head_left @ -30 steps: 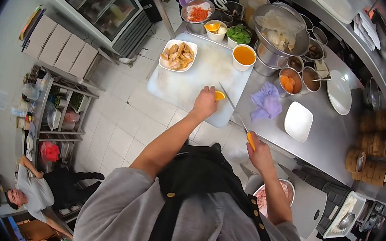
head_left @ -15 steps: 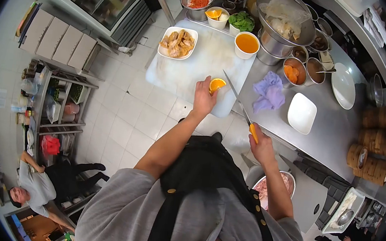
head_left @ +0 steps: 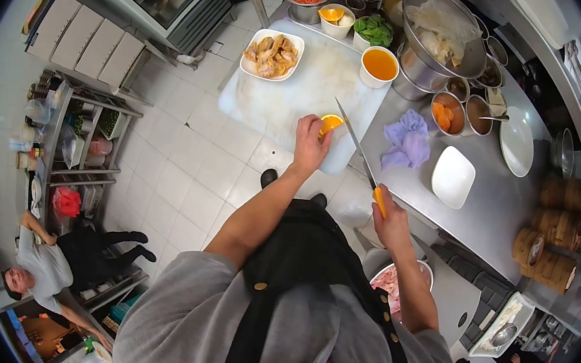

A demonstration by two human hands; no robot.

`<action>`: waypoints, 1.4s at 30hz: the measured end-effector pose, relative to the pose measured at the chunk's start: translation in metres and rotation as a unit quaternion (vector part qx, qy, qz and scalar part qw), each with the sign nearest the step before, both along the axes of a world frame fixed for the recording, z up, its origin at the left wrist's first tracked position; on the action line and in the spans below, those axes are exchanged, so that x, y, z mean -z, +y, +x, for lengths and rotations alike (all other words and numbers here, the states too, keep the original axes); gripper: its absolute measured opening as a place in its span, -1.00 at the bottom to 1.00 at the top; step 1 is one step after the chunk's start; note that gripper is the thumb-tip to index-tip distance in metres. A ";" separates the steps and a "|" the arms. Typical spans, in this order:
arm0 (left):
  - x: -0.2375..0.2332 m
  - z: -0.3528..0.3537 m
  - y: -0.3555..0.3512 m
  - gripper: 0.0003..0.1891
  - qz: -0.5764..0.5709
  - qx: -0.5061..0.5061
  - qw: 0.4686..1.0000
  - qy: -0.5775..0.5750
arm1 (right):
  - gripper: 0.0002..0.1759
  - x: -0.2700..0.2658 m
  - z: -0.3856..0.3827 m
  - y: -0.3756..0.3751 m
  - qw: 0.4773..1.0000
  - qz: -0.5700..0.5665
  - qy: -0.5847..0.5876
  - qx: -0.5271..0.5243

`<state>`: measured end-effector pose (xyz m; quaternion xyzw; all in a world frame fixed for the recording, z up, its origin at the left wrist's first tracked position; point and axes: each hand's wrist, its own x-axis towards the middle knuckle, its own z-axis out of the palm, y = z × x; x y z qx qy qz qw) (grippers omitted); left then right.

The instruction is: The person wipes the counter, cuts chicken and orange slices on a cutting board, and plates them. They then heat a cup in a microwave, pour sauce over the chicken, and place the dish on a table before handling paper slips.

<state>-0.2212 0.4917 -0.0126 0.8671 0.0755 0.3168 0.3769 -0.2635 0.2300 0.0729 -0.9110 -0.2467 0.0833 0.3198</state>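
Note:
My left hand (head_left: 312,144) pinches a cut piece of orange (head_left: 331,124) near the front corner of the white cutting board (head_left: 242,107). The juicy cut face shows past my fingertips. In my right hand (head_left: 393,219) is a knife (head_left: 361,151), gripped by its orange handle. Its long blade points away from me, just right of the orange and apart from it. Farther back on the board sit a white dish of cooked chicken pieces (head_left: 272,55) and a tub of orange liquid (head_left: 379,67).
A purple cloth (head_left: 406,140), a white square dish (head_left: 453,177) and an oval plate (head_left: 517,141) lie on the steel counter. A large metal bowl (head_left: 417,26) stands behind, beside several metal pots. Bamboo steamers (head_left: 548,266) are at right. Another person (head_left: 52,263) is at lower left.
The piece of orange has tilted in my left fingers, so its cut face looks narrower. The knife has hardly moved. My view has shifted slightly.

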 end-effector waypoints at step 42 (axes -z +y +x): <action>0.004 0.011 0.004 -0.52 -0.029 0.000 1.000 0.010 | -0.45 0.000 -0.011 0.012 1.000 -0.029 -0.002 0.007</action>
